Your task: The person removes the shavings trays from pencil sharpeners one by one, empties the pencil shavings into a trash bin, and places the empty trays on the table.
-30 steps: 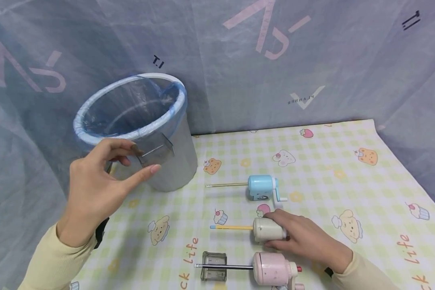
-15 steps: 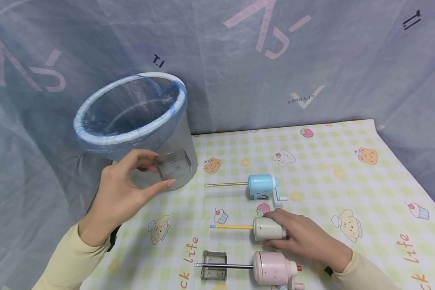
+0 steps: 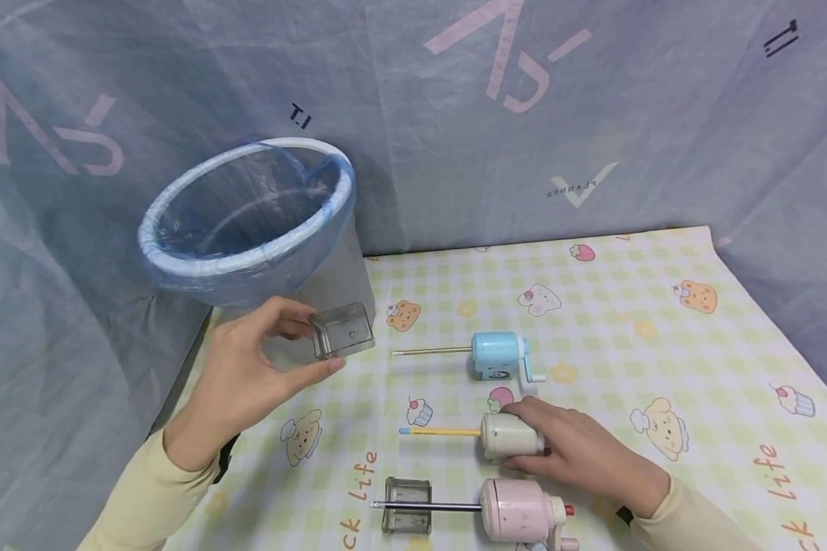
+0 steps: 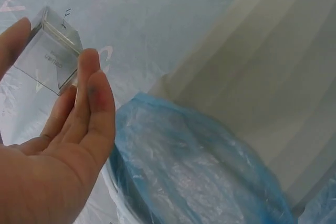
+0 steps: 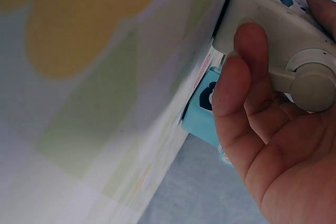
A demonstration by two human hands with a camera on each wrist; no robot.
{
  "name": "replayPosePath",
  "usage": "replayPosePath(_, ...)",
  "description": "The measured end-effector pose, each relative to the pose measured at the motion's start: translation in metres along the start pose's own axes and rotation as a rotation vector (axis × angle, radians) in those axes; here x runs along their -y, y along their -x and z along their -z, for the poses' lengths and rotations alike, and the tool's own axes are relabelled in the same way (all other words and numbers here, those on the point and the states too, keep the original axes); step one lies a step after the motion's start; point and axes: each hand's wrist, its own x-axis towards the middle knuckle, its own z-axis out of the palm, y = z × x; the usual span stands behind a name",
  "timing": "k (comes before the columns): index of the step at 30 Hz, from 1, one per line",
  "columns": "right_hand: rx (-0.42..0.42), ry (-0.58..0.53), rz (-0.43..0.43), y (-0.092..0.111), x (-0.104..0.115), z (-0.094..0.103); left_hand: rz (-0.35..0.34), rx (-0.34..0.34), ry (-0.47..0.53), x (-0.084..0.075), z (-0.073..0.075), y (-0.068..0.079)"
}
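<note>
Between thumb and fingers, my left hand [image 3: 244,379] pinches a clear grey shavings drawer [image 3: 344,329], held in the air in front of the bin. The left wrist view shows the drawer's [image 4: 50,59] see-through walls. On the table my right hand [image 3: 582,448] grips a cream crank pencil sharpener [image 3: 506,436], with a yellow pencil [image 3: 448,432] sticking out to the left. Its crank knob [image 5: 313,87] shows beside my palm in the right wrist view. Nearer me lies a pink sharpener [image 3: 517,510] holding a black pencil [image 3: 458,507], which crosses above a second grey drawer [image 3: 408,525].
A grey bin [image 3: 348,264] with a blue liner [image 3: 248,283] stands at the back left, behind my left hand. Farther back on the checked tablecloth [image 3: 634,321] is a blue sharpener [image 3: 495,352] with a gold pencil [image 3: 433,351]. A grey-blue cloth [image 3: 455,168] hangs behind.
My left hand has moved right and down with the drawer, away from the bin's rim, and the drawer has turned. My right hand has stayed on the cream sharpener.
</note>
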Motion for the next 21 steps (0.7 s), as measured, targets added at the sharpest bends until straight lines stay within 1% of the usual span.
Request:
replayPosePath(9, 0.005, -0.02, -0.006, -0.001, 0.001, 0.0, 0.079, 0.092, 0.037, 0.004, -0.012, 0.006)
replayPosePath(21, 0.01, -0.017, -0.022, 0.0, 0.0, 0.001, 0.102, 0.163, 0.079, 0.011, -0.029, 0.013)
